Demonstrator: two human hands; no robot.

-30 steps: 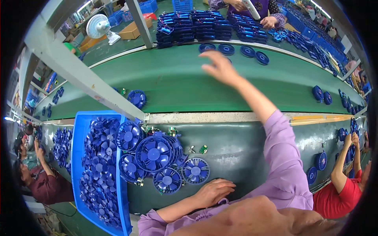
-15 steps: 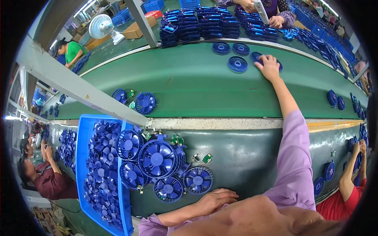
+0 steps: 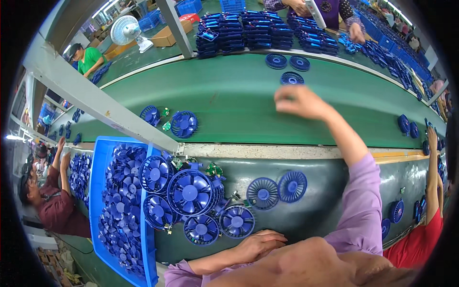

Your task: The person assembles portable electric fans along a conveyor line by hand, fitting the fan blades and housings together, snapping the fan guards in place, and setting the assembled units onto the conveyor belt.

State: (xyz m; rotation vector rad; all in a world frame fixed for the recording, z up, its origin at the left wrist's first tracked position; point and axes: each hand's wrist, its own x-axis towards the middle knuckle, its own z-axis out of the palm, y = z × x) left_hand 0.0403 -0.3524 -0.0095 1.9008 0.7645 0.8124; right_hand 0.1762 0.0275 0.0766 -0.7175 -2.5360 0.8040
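Over the green conveyor belt point(image 3: 229, 105), my right hand point(image 3: 303, 101) hangs with bent, parted fingers, slightly blurred and with nothing visible in them. Just beyond its fingers lies a round dark-blue fan grille point(image 3: 291, 78), with two more grilles behind it. Two blue grilles, one flat point(image 3: 262, 193) and one beside it point(image 3: 292, 186), lie on the dark table on my side of the belt. My left hand point(image 3: 260, 245) rests on the table near its edge, fingers stretched out. Close to it are several blue fan housings with blades point(image 3: 191, 193), clustered with small green circuit boards point(image 3: 213, 169).
A blue crate point(image 3: 153, 248) full of fan blades stands at the left. A slanting grey post point(image 3: 103, 103) crosses above the belt. Stacked blue parts point(image 3: 220, 36) line the far side, where a person works. Other workers sit at left and right.
My right hand has come back from the far side of the belt and moved left. The two grilles it was touching there now lie on the table. My left hand stays put.
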